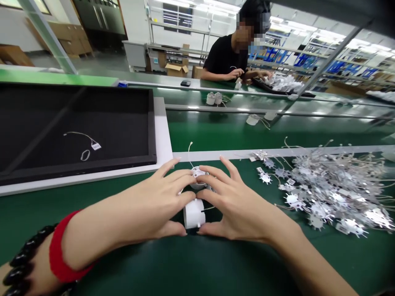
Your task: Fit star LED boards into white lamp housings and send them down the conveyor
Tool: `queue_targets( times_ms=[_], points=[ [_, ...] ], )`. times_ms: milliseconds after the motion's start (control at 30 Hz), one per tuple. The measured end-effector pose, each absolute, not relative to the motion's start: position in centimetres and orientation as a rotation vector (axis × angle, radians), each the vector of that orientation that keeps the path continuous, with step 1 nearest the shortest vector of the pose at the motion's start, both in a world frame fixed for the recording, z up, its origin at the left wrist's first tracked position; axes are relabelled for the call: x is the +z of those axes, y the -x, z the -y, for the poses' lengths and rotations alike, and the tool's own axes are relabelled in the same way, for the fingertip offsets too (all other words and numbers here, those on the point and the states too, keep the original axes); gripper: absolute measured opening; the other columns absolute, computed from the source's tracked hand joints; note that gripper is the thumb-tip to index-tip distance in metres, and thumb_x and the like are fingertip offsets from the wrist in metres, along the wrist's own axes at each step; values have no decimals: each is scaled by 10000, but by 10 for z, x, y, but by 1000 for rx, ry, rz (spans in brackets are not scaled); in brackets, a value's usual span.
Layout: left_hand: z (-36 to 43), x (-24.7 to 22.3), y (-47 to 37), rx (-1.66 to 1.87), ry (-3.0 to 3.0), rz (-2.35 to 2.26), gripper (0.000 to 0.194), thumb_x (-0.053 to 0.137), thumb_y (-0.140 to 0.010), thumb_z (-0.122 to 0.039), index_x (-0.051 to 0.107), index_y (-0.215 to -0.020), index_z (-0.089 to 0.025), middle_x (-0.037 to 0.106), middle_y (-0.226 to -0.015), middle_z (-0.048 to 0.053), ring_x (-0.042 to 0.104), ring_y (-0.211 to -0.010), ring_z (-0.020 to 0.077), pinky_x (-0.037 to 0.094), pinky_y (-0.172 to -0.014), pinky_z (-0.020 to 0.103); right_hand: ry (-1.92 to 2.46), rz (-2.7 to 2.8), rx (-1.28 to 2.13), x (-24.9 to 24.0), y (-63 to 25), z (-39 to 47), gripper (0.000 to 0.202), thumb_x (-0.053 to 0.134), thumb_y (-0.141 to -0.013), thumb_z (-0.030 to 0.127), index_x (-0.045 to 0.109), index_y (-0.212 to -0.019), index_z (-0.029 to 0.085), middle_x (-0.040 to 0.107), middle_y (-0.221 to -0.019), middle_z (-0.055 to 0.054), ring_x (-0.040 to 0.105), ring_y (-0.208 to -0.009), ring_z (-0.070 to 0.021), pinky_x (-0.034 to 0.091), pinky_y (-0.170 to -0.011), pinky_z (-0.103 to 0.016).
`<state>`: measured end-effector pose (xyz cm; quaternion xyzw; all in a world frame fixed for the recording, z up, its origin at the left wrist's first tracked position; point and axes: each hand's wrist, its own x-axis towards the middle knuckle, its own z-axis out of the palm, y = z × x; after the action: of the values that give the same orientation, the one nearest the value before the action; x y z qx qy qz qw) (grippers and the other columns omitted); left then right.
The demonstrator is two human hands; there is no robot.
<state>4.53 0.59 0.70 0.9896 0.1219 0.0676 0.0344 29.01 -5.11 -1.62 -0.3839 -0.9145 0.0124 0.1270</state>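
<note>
Two white round parts lie close together on the green table between my hands. The nearer white cylinder [194, 213] rests on its side, with my thumbs at its near end. My left hand [168, 193] curves around it from the left, and my right hand [226, 197] from the right. The fingertips of both hands meet over the farther white part [199, 183], which has a thin wire rising from it to a small connector [191, 144]. My fingers hide much of both parts.
At the right lies a heap of silvery star-shaped pieces with wires [333, 189]. A black tray [123, 160] at the left holds a wired label and a small ring. Across the conveyor, a person [224, 57] works beside white pieces [286, 83]. More white cups [210, 98] stand on the far ledge.
</note>
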Motion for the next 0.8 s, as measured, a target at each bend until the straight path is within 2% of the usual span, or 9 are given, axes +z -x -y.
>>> queue_targets(
  times_ms=[100, 200, 300, 400, 433, 500, 600, 667, 800],
  points=[
    [-2, 1, -48, 268, -3086, -363, 633, 964, -779, -594, 765, -1176, -142, 742, -1377, 204, 574, -1465, 406, 274, -1352, 645, 1131, 2586, 26, -19, -285, 53, 391, 829, -899, 587, 819, -946, 199, 772, -1297, -187, 602, -1424, -413, 241, -1352, -696],
    [1, -6, -52, 362, -3138, -381, 676, 994, -688, -657, 787, -1111, -172, 798, -1263, 155, 635, -1390, 398, 287, -1352, 587, 1144, 2526, 20, -19, -281, 54, 350, 698, -1029, 491, 818, -824, 233, 805, -1183, -143, 671, -1319, -364, 272, -1345, -677],
    [3, -13, -57, 501, -3244, -385, 783, 1007, -601, -715, 805, -1103, -149, 800, -1260, 178, 681, -1306, 392, 321, -1315, 529, 1163, 2541, 37, -17, -280, 54, 349, 622, -1088, 364, 834, -873, 189, 803, -1095, -130, 709, -1221, -337, 290, -1329, -688],
    [3, -17, -61, 605, -3304, -361, 745, 1006, -573, -725, 816, -1013, -155, 817, -1183, 163, 722, -1179, 370, 388, -1240, 510, 1183, 2562, 122, -14, -284, 51, 292, 645, -1087, 334, 828, -923, 175, 790, -1051, -104, 714, -1189, -310, 260, -1331, -692],
    [2, -17, -62, 608, -3307, -351, 691, 1005, -584, -705, 815, -973, -166, 824, -1123, 142, 733, -1115, 359, 410, -1216, 510, 1182, 2556, 160, -13, -286, 50, 281, 663, -1083, 344, 822, -923, 177, 787, -1052, -98, 721, -1167, -297, 260, -1331, -684],
    [3, -17, -62, 562, -3293, -346, 550, 979, -650, -644, 803, -902, -188, 813, -977, 96, 736, -993, 339, 426, -1204, 525, 1165, 2515, 236, -10, -291, 48, 251, 707, -1065, 365, 811, -936, 175, 786, -1088, -98, 734, -1115, -267, 369, -1294, -611],
    [8, -14, -61, 450, -3168, -354, 394, 889, -773, -578, 780, -892, -218, 759, -852, 47, 724, -889, 311, 410, -1248, 537, 1165, 2390, 326, -6, -301, 43, 213, 720, -1060, 357, 808, -969, 185, 791, -1119, -96, 738, -1102, -241, 562, -1087, -423],
    [11, -13, -60, 381, -3044, -344, 349, 831, -840, -565, 781, -966, -244, 752, -859, 26, 725, -860, 289, 399, -1278, 514, 1229, 2308, 331, -5, -308, 40, 207, 681, -1079, 328, 809, -978, 200, 795, -1159, -96, 737, -1146, -249, 580, -1015, -382],
    [10, -11, -55, 334, -2920, -291, 385, 782, -920, -501, 770, -1254, -309, 794, -937, 4, 749, -852, 261, 394, -1299, 476, 1351, 2238, 278, -9, -316, 33, 213, 644, -1084, 299, 809, -997, 197, 781, -1267, -124, 726, -1204, -278, 561, -1060, -417]
  ],
)
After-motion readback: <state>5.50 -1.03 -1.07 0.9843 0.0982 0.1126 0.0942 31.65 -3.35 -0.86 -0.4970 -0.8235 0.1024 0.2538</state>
